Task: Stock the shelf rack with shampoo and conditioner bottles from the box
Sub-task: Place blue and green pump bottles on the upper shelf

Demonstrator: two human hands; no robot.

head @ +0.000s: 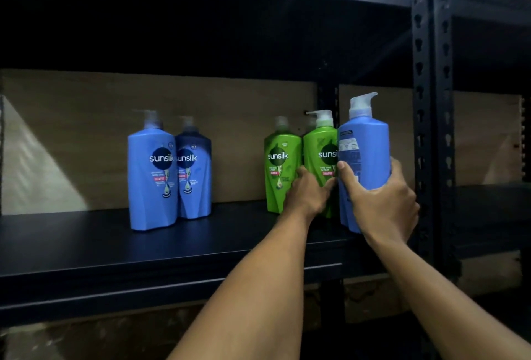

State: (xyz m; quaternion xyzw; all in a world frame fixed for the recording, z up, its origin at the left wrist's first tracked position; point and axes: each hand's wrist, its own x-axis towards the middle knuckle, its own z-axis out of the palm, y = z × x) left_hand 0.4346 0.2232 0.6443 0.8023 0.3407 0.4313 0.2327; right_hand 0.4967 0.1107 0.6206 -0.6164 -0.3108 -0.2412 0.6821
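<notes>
1. Dim light blurs the far pump tops. The lower part of the blue plastic pump bottle (365,158) is covered by the right hand (383,206), so whether it touches the black shelf board (143,244) cannot be told.
2. The right hand grips this bottle upright, back label facing the camera, at the shelf's right end, just beside the right green plastic pump bottle (320,152).
3. The left hand (307,194) curls round that green bottle's lower body, fingers in the gap beside the left green plastic pump bottle (280,164).
4. Well to the left stand a front blue pump bottle (152,184) and a shadowed rear blue pump bottle (196,172), touching.
5. A black perforated rack post (421,86) rises just right of the held bottle, and a brown backing board (230,118) closes the shelf behind.
</notes>
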